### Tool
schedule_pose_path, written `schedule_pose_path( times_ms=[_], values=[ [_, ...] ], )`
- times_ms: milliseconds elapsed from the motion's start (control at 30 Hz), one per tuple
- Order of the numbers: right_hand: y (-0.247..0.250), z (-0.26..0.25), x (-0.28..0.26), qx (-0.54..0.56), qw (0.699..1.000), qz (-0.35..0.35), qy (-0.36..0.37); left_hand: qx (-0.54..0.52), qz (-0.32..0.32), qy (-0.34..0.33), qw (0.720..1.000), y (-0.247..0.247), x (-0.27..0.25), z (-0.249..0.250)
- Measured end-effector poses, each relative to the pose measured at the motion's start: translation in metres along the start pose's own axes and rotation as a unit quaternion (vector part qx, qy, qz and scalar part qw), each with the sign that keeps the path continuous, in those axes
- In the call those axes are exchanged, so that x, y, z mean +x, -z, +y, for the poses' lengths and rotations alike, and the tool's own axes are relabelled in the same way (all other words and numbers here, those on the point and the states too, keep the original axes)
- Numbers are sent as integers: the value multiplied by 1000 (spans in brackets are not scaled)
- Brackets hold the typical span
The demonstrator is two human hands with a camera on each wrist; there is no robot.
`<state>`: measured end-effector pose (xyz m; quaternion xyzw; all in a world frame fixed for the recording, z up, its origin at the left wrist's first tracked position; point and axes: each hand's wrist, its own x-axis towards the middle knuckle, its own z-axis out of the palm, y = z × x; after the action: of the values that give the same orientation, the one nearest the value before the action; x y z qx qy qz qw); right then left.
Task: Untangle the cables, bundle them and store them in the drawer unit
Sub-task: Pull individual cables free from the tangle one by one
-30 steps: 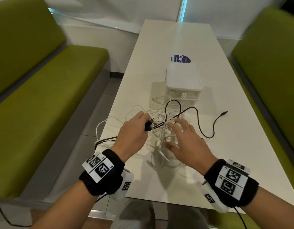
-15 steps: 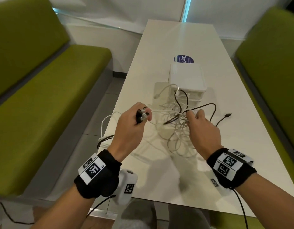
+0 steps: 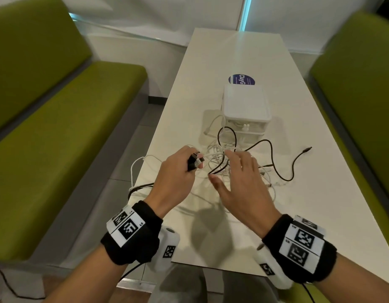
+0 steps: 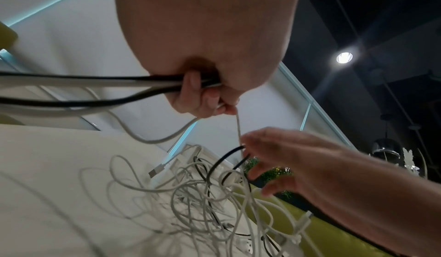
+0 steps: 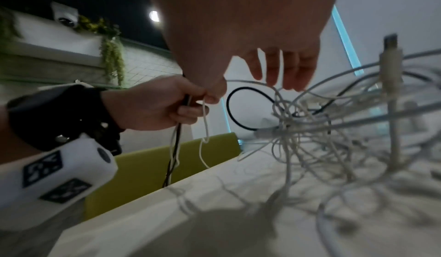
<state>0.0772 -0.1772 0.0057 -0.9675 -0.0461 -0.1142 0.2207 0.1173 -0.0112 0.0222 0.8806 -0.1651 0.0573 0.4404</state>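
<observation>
A person's left hand (image 3: 178,171) is clamped on a cluster of plugs (image 3: 194,161) above a white desk (image 3: 211,241), fingers curled round black and white leads that trail off the desk's left edge. The left wrist view shows those leads (image 4: 95,85) running out of the fist, with 1 thin white strand pinched at the fingertips and dropping into the tangle. The right hand (image 3: 244,182) hovers with fingers spread and straight, the grip apart, fingertips (image 5: 274,72) brushing loops at the top of the pile. The tangle (image 3: 219,158) of white and black cables lies on the desk between the hands and the drawer unit (image 3: 246,106). A black cable (image 3: 276,158) snakes out to the right, its plug end lying apart on the desk. The white unit stands just behind the pile, in front of a blue sticker (image 3: 240,79). Green benches (image 3: 58,127) flank the desk on both sides.
</observation>
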Motion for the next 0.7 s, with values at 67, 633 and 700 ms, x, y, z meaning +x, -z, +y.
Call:
schedule_pose_path(
  times_ms=[67,633,700],
  values=[
    [-12,8,3,-2,998,-48,-40,-17,1,-11,1000,2,-2,-1],
    [-34,52,16,78,997,-2,14,-91,139,53,985,29,8,-14],
    [-25,46,19,121,992,-25,-7,-90,147,65,983,29,8,-14]
  ],
)
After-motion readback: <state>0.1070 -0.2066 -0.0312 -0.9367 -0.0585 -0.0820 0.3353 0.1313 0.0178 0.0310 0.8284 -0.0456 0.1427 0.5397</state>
